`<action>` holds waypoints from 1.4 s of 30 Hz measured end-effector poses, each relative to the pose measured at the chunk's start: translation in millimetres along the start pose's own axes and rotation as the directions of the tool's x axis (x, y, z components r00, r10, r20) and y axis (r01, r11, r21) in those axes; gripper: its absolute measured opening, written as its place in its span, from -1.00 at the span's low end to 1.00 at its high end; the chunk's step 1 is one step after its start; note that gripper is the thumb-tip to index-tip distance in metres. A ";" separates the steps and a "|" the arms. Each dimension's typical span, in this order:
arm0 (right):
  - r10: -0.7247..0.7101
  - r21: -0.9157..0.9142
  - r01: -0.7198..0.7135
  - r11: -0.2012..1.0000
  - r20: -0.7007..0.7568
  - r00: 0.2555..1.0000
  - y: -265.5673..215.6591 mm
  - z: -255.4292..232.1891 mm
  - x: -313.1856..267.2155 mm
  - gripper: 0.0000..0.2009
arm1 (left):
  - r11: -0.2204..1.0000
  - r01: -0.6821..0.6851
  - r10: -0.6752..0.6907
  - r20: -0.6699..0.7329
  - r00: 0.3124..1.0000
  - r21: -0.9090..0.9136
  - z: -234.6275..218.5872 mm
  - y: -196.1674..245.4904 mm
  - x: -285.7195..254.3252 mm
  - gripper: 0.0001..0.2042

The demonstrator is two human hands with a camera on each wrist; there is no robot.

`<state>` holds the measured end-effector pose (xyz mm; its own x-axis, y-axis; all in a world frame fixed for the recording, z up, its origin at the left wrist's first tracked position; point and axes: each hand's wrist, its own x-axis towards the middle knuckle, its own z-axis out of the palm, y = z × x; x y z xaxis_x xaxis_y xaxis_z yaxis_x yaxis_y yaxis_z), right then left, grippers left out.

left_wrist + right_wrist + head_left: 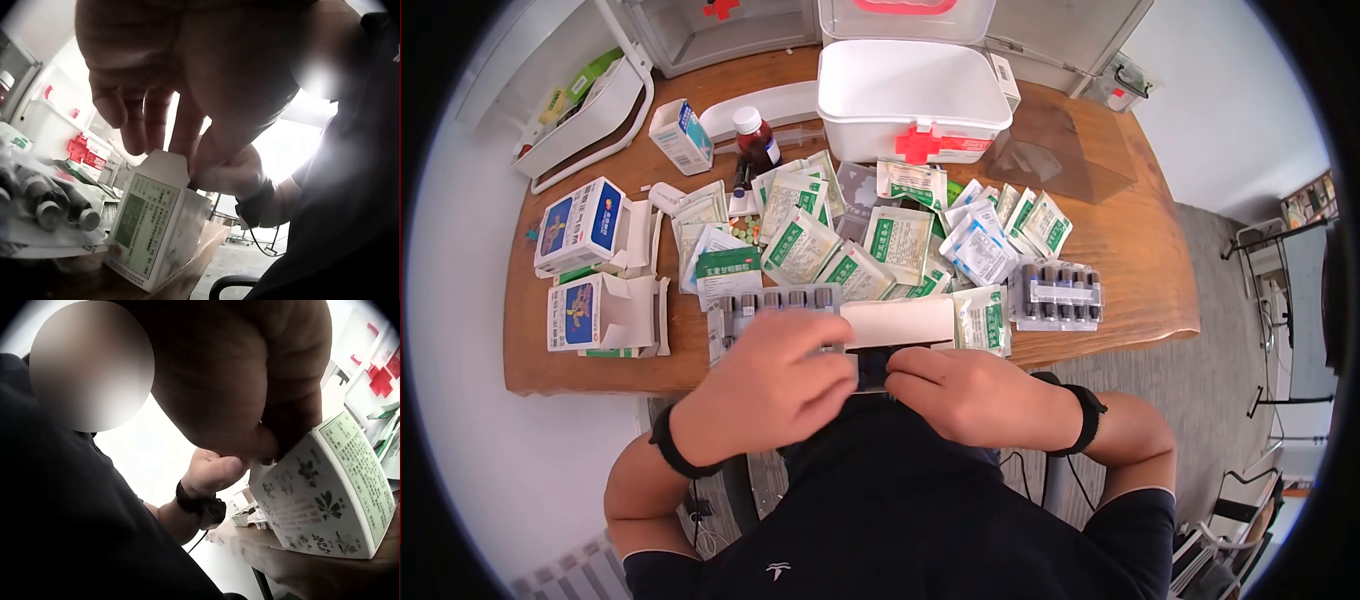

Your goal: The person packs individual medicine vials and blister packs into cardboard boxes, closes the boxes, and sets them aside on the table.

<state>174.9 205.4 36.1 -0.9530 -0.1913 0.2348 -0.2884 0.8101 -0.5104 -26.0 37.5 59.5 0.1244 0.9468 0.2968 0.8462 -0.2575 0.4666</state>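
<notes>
An opened white and green medicine box (147, 228) stands at the table's front edge, its white flap (897, 320) raised. Dark vial caps (872, 368) show inside its opening. My right hand (970, 395) reaches over the box's right side, fingertips bunched at the opening; what they touch inside is hidden. Slightly blurred, my left hand (775, 375) is at the box's left side with loosely bent fingers, nothing visible in them. Next to it lies a blister tray of dark-capped vials (775, 300). Printed plants cover the box's side (306, 500) in the right wrist view.
Many green and white sachets (800, 245) spread across the middle. Another vial tray (1055, 295) lies right. Opened cartons (585, 225) stand left. A brown bottle (757, 145) and a lidded white first-aid box (915, 100) are at the back, beside a transparent brown case (1065, 150).
</notes>
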 end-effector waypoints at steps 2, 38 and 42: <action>0.026 0.010 -0.026 1.000 0.026 0.999 -0.6 -1.9 0.2 -0.69 | 1.000 0.020 -0.019 -0.062 0.998 0.006 -12.7 -9.8 -0.4 -0.80; 0.346 -0.346 -0.289 0.892 0.113 0.932 125.0 -16.7 196.7 -0.62 | 0.723 0.628 -0.507 -0.398 0.765 0.287 -32.4 -171.8 33.3 -0.86; 0.312 -0.348 -0.255 0.902 0.117 0.943 134.4 -18.3 192.4 -0.72 | 0.816 0.495 -0.276 -0.553 0.786 0.297 -52.5 -154.4 31.5 -0.90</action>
<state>-45.5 287.7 27.8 -0.9994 0.0074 -0.0345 0.0152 0.9726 -0.2322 -180.0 96.9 40.6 -0.4225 0.7084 0.5654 0.9062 0.3162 0.2809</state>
